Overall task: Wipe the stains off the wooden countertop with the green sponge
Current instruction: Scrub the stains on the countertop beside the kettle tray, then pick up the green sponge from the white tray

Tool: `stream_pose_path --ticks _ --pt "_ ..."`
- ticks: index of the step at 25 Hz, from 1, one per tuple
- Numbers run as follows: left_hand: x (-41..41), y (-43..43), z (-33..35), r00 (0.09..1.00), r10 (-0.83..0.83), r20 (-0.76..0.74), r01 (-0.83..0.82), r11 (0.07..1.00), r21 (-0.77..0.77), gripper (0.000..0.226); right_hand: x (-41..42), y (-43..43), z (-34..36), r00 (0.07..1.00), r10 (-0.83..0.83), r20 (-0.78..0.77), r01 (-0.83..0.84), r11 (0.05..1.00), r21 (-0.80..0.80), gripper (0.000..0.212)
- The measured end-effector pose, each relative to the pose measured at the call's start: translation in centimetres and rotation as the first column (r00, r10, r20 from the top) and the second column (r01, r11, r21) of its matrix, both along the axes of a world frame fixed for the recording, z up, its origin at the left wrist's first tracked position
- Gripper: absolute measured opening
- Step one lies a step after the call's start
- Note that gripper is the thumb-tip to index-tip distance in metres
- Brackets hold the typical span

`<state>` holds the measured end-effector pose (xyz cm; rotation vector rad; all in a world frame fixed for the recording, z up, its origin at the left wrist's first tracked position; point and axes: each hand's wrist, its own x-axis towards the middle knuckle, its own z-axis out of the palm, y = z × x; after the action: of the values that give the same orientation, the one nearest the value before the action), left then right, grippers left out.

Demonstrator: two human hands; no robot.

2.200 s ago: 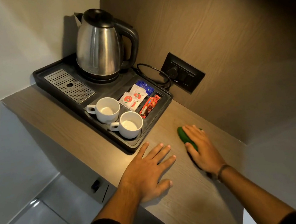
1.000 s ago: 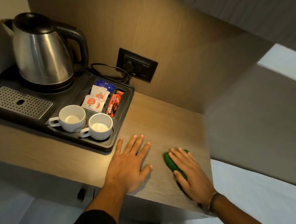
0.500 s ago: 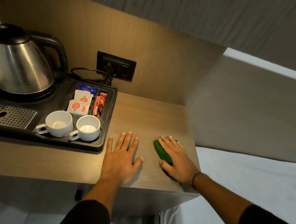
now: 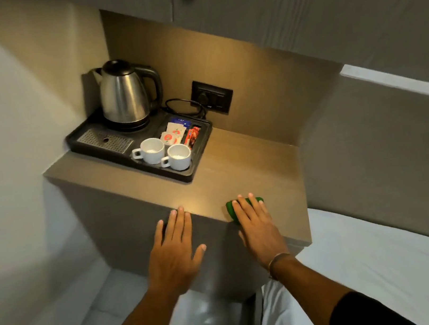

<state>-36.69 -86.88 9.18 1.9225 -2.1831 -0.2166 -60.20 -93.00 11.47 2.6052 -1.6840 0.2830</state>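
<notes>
While the right hand [image 4: 258,229] presses flat on the green sponge [image 4: 231,212], well forward of the black tray [image 4: 200,161] at the lip of the wooden countertop [image 4: 250,168], the left hand [image 4: 175,251] lies open. Pulling farther could tip it off.

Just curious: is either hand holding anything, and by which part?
The right hand presses flat on the green sponge from above, fingers straight, no closed grip. The left hand holds nothing.

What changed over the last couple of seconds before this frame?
The right hand slid the green sponge toward the countertop's front edge, pressing it flat-handed throughout. The left hand drew back too; only its fingertips now reach the edge. Tray, kettle and cups stayed put.
</notes>
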Motion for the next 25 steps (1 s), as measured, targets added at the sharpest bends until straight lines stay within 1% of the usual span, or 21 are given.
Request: stream_pose_path --ticks 2,4,7,9,10,11,13,14,15,17,19,20,22,25 --pt "2.0 6.9 -0.5 0.992 0.122 0.018 -0.122 0.993 -0.004 0.084 2.9 5.2 -0.2 0.996 0.091 0.014 -0.090 0.996 -0.010 0.079" --pt "3.9 14.2 -1.0 0.974 0.226 0.021 -0.227 0.973 0.033 0.083 5.6 10.6 -1.1 0.985 0.171 0.022 -0.172 0.985 0.029 0.079" --pt "7.5 25.6 -2.2 0.924 0.382 0.020 -0.383 0.922 0.056 0.082 10.9 19.1 -3.3 0.949 0.314 0.035 -0.316 0.946 0.071 0.076" --pt "9.2 32.1 -2.4 0.872 0.485 0.065 -0.490 0.868 0.082 0.082 13.8 23.9 -4.3 0.918 0.390 0.079 -0.396 0.912 0.106 0.074" --pt "11.2 38.1 -2.8 0.808 0.584 0.072 -0.589 0.800 0.118 0.082 17.2 28.2 -4.2 0.856 0.505 0.111 -0.516 0.849 0.115 0.074" --pt "12.9 43.9 -3.0 0.724 0.683 0.096 -0.690 0.714 0.122 0.082 20.6 32.7 -4.4 0.800 0.591 0.107 -0.600 0.786 0.146 0.075" --pt "14.1 47.7 -3.4 0.687 0.718 0.111 -0.725 0.668 0.168 0.082 22.3 35.7 -5.5 0.782 0.611 0.123 -0.623 0.770 0.140 0.076" --pt "14.2 48.6 -3.3 0.680 0.722 0.131 -0.733 0.659 0.168 0.082 22.7 36.6 -6.0 0.787 0.605 0.122 -0.617 0.773 0.146 0.077" --pt "14.8 50.4 -3.4 0.663 0.736 0.139 -0.747 0.637 0.190 0.082 23.9 38.3 -6.0 0.772 0.627 0.103 -0.635 0.758 0.148 0.077" --pt "17.0 56.2 -3.7 0.589 0.795 0.143 -0.803 0.555 0.216 0.083 27.3 43.5 -6.3 0.672 0.735 0.090 -0.739 0.656 0.154 0.078" --pt "19.3 63.4 -4.7 0.475 0.869 0.140 -0.869 0.438 0.230 0.085 31.2 50.1 -6.7 0.572 0.814 0.100 -0.817 0.556 0.150 0.079" --pt "20.2 66.9 -5.2 0.431 0.888 0.161 -0.893 0.395 0.217 0.086 32.9 53.2 -7.1 0.530 0.841 0.110 -0.845 0.512 0.152 0.079" --pt "22.2 73.1 -5.6 0.378 0.907 0.184 -0.916 0.339 0.214 0.086 36.2 58.9 -7.7 0.477 0.870 0.124 -0.874 0.453 0.177 0.077" --pt "25.5 80.2 -6.1 0.312 0.935 0.172 -0.932 0.265 0.249 0.085 41.0 65.8 -8.3 0.429 0.893 0.140 -0.890 0.391 0.234 0.075"
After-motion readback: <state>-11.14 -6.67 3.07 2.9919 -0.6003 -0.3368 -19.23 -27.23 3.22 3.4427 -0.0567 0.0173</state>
